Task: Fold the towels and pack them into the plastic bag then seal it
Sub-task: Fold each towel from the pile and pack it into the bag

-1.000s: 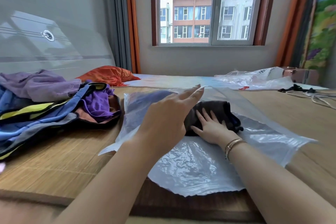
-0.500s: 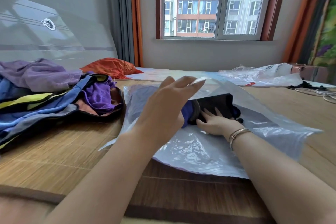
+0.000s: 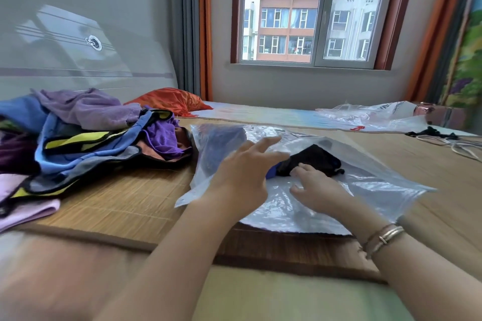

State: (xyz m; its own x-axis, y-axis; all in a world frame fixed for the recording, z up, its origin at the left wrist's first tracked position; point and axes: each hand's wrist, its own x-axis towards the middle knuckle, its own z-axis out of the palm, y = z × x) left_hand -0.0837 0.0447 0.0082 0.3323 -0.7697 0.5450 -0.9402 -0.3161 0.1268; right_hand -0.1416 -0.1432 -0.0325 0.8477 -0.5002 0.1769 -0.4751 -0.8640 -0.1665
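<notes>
While lifting the upper film of the plastic bag (image 3: 300, 198) with spread, straight fingers, left hand (image 3: 242, 177) keeps the mouth open; right hand (image 3: 317, 187) inside, fingers relaxed, nudging dark folded towel (image 3: 313, 159) deeper; unfolded towels (image 3: 86, 138) heaped left, awaiting folding

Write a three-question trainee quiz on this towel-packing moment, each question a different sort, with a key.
1. True or false: the dark folded towel lies inside the clear plastic bag.
2. Which hand wears the bracelet? A) left hand B) right hand
3. Fill in: the pile of unfolded towels lies to the ___ of the bag.

Key: 1 true; 2 B; 3 left.
</notes>
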